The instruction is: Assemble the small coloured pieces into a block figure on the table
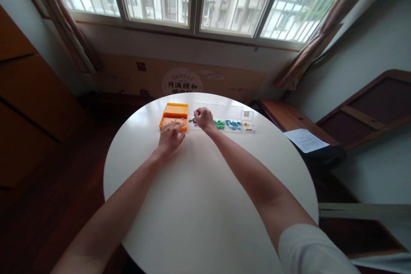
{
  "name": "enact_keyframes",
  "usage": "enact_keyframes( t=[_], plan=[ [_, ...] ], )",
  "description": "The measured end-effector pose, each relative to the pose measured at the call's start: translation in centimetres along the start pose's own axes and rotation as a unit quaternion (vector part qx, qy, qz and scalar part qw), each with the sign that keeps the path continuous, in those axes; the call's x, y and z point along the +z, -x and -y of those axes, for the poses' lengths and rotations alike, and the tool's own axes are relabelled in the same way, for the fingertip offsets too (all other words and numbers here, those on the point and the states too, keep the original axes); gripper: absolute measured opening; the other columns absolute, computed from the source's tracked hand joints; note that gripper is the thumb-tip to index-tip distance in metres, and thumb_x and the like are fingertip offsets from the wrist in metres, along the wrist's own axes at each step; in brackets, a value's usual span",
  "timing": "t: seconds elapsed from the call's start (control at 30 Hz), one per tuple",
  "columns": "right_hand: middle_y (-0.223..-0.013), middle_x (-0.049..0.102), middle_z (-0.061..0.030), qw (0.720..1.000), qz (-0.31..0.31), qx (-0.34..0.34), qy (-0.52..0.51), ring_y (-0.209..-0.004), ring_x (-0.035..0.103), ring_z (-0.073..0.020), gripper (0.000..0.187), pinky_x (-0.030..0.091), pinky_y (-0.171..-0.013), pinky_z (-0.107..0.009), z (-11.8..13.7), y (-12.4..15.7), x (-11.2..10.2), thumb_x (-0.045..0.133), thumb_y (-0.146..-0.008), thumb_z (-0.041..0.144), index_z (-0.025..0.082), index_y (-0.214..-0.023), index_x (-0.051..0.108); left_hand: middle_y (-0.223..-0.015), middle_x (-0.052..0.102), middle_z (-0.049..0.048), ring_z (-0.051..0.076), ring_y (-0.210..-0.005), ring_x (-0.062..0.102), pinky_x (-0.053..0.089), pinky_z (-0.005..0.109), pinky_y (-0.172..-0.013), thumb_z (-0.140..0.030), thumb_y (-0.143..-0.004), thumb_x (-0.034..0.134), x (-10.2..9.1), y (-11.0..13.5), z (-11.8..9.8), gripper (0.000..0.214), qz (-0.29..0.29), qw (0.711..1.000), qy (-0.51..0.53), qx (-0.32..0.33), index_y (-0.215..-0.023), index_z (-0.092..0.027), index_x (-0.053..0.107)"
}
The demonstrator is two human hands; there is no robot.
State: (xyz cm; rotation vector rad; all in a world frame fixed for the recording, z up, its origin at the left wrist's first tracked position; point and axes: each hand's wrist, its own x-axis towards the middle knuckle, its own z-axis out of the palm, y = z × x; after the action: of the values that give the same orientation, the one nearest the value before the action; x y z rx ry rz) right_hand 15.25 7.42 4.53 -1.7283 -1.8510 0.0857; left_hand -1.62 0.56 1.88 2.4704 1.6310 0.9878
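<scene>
An orange tray (175,111) with small pieces on it lies at the far side of a round white table (199,205). My left hand (171,135) rests at its near edge, fingers curled down onto it. To the right stands a clear compartment box (236,113) holding green pieces (219,125), blue pieces (233,124) and a few yellowish ones (248,126). My right hand (204,118) hovers over the box's left compartment, fingers pinched together; whatever they hold is too small to make out.
A low wooden bench (289,120) with a sheet of paper (304,140) stands right of the table. A wide window and curtains are behind, and a wooden cabinet (28,107) is at the left.
</scene>
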Motion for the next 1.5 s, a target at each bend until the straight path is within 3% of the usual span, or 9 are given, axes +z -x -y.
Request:
enact_keyframes(
  t=[0.17,0.37,0.57,0.83,0.97,1.17,1.37,1.5],
  plan=[
    [-0.104,0.063,-0.0129,0.994,0.006,-0.103,0.026,-0.095,0.058,-0.022,0.03,0.044,-0.086,-0.032,2.2,-2.6,0.6,0.043,-0.092,0.02,0.012,-0.104,0.069,-0.112,0.066,0.0141,0.03,-0.104,0.06,0.035,0.045,-0.098,-0.029,-0.086,0.055,-0.4,0.2,0.1,0.029,0.054,0.995,-0.086,0.008,-0.109,-0.018,0.069],
    [-0.113,0.062,-0.0147,0.982,0.041,-0.16,0.089,-0.106,0.052,-0.0269,0.032,0.04,-0.091,-0.038,4.3,-4.5,1.6,0.042,-0.091,0.019,0.012,-0.108,0.068,-0.092,0.069,0.0146,0.031,-0.085,0.064,0.04,0.044,-0.083,-0.036,-0.089,0.053,-1.9,-0.5,-0.1,0.028,0.065,0.991,-0.113,-0.038,-0.1,-0.016,0.069],
    [-0.117,0.065,-0.0148,0.951,0.154,-0.196,0.182,-0.117,0.043,-0.0323,0.036,0.035,-0.093,-0.044,5.0,-4.8,3.5,0.039,-0.09,0.015,0.016,-0.116,0.064,-0.112,0.063,0.0169,0.033,-0.099,0.06,0.044,0.041,-0.079,-0.037,-0.087,0.057,-2.6,-0.8,1.2,0.039,-0.055,0.982,-0.109,-0.146,-0.12,-0.016,0.061],
    [-0.111,0.068,-0.0158,0.933,0.189,-0.205,0.229,-0.118,0.042,-0.0329,0.035,0.031,-0.092,-0.044,5.7,-5.7,5.4,0.04,-0.087,0.011,0.016,-0.111,0.066,-0.117,0.061,0.0155,0.034,-0.104,0.059,0.047,0.043,-0.081,-0.035,-0.087,0.056,-2.6,-1.4,3.0,0.038,-0.124,0.968,-0.043,-0.216,-0.121,-0.019,0.058],
    [-0.111,0.067,-0.0156,0.936,0.18,-0.203,0.225,-0.113,0.045,-0.0317,0.038,0.031,-0.09,-0.043,6.4,-6.0,5.6,0.038,-0.087,0.008,0.015,-0.11,0.067,-0.117,0.061,0.0136,0.031,-0.105,0.059,0.046,0.04,-0.082,-0.032,-0.086,0.057,-2.9,-1.7,3.8,0.033,-0.184,0.955,0.005,-0.231,-0.117,-0.02,0.059],
    [-0.109,0.064,-0.0163,0.94,0.141,-0.244,0.193,-0.105,0.048,-0.0294,0.037,0.03,-0.089,-0.042,7.5,-6.0,5.0,0.037,-0.089,0.009,0.015,-0.104,0.07,-0.099,0.062,0.0069,0.02,-0.086,0.06,0.045,0.034,-0.083,-0.021,-0.086,0.052,-4.2,-1.8,4.5,0.018,-0.349,0.915,0.044,-0.196,-0.1,-0.019,0.063],
    [-0.107,0.062,-0.0134,0.942,0.052,-0.294,0.156,-0.099,0.05,-0.0257,0.033,0.029,-0.087,-0.038,7.8,-4.7,2.0,0.036,-0.095,0.018,0.014,-0.105,0.067,-0.097,0.063,0.0059,0.016,-0.085,0.059,0.045,0.027,-0.078,-0.016,-0.089,0.044,-5.0,-1.9,4.6,0.017,-0.432,0.875,0.129,-0.177,-0.096,-0.018,0.06],
    [-0.105,0.062,-0.0125,0.933,0.02,-0.324,0.158,-0.092,0.05,-0.0224,0.032,0.027,-0.085,-0.037,7.4,-2.3,-0.2,0.033,-0.098,0.02,0.013,-0.106,0.063,-0.085,0.06,0.0033,0.014,-0.078,0.06,0.046,0.024,-0.073,-0.013,-0.09,0.038,-5.5,-2.3,5.0,0.018,-0.48,0.833,0.211,-0.177,-0.093,-0.017,0.056]
  ],
)
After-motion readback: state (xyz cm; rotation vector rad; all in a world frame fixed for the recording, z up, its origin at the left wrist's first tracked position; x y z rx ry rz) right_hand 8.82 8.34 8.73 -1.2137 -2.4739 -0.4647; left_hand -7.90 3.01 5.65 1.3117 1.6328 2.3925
